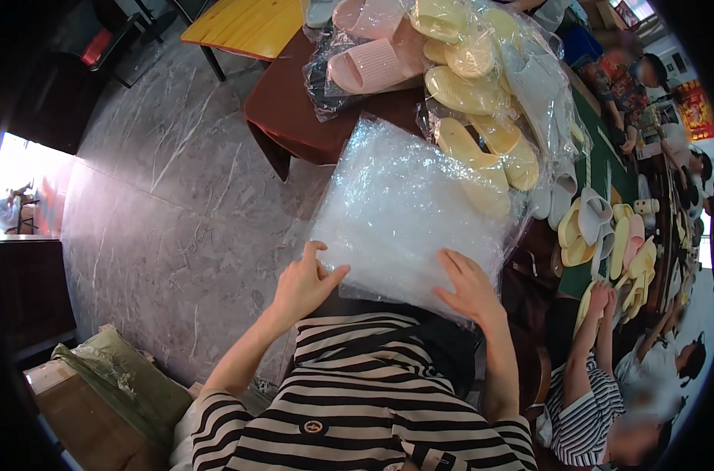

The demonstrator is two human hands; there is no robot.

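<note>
A stack of clear plastic bags (404,204) lies before me, reaching from my lap to the table edge. At its near left corner is my left hand (306,282), thumb and forefinger apart; its other fingers are partly hidden. My right hand (468,289) rests on the near right part of the stack, fingers stretched and thumb apart. Just beyond the stack, yellow slippers (518,157) in clear wrapping lie on the table. Farther back are bagged pink slippers (366,66) and bagged pale grey slippers (541,86).
A brown-covered table (282,110) and a yellow wooden table (243,25) stand ahead. Loose slippers (592,216) cover a green table to the right, where several people work. A co-worker's hands (602,297) hold a yellow slipper. At lower left sits a cardboard box (90,412).
</note>
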